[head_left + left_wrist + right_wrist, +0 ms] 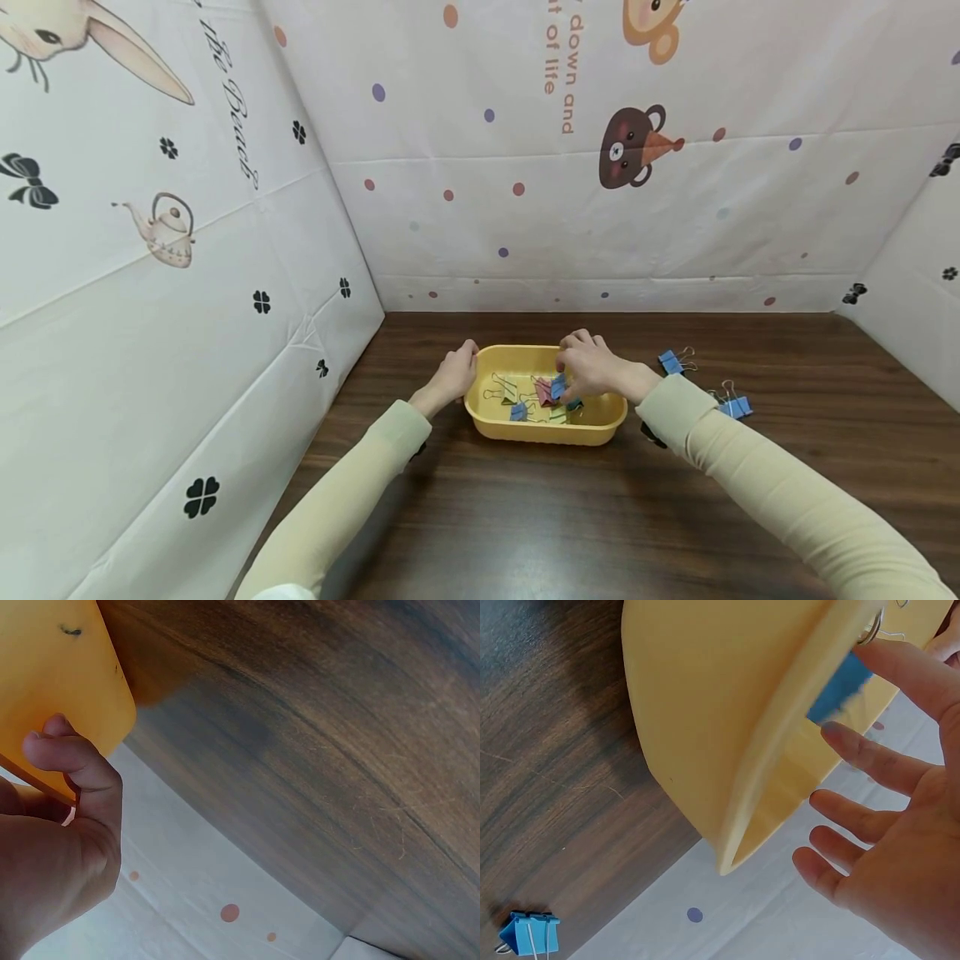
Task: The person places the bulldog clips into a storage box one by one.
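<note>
A yellow plastic basket stands on the table with several binder clips inside, among them a pink clip and a blue one. My left hand grips its left end, the thumb bent against the outer wall in the left wrist view. Over the basket's right half, my right hand pinches another blue binder clip between thumb and index finger. The other fingers of that hand are spread apart, and the rim hides part of this clip in the right wrist view.
To the right of the basket, a blue binder clip lies on the dark wood table. Another blue clip lies nearer, partly behind my right sleeve. A patterned white sheet hangs behind and at both sides.
</note>
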`<state>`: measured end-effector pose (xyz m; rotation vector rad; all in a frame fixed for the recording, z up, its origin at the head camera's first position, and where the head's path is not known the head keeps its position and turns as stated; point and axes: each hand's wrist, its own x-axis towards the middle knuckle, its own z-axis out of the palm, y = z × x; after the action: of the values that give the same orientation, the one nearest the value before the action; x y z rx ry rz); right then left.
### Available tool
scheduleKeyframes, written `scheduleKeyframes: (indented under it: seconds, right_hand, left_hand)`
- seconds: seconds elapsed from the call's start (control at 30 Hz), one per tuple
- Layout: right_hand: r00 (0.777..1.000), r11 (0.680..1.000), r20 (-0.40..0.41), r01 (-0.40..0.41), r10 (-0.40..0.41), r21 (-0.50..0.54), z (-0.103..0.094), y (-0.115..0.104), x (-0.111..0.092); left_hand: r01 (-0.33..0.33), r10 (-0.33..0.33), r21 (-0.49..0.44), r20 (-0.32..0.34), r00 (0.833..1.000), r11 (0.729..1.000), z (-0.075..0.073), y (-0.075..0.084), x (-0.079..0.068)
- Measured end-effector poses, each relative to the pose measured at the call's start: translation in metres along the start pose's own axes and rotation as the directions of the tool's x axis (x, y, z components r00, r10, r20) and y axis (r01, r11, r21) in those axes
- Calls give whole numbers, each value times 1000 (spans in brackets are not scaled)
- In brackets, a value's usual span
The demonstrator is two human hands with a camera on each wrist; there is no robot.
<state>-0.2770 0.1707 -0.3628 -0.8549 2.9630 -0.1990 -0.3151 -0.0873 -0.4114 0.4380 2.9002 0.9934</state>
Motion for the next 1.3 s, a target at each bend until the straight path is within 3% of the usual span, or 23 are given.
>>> scheduleKeyframes:
  seconds: [0.4, 0.83, 1.1, 1.3]
  right_hand:
    - [999, 998, -35, -33, 34, 51, -4, 10, -5]
    - [978, 994, -182, -88, 99, 65, -21, 57, -29]
    - [971, 985, -167, -164, 172, 56, -22, 97, -50]
    - [972, 978, -109, -208, 209, 20, -14, 117, -63]
  left_hand:
    - [11, -11, 13, 4, 1000, 1000, -1, 1, -1]
    - [13, -13, 11, 4, 1000, 1000, 0, 1, -1]
    - [10, -10, 13, -3, 1000, 1000, 0, 1, -1]
    - [8, -8, 17, -5, 1000, 1000, 0, 1, -1]
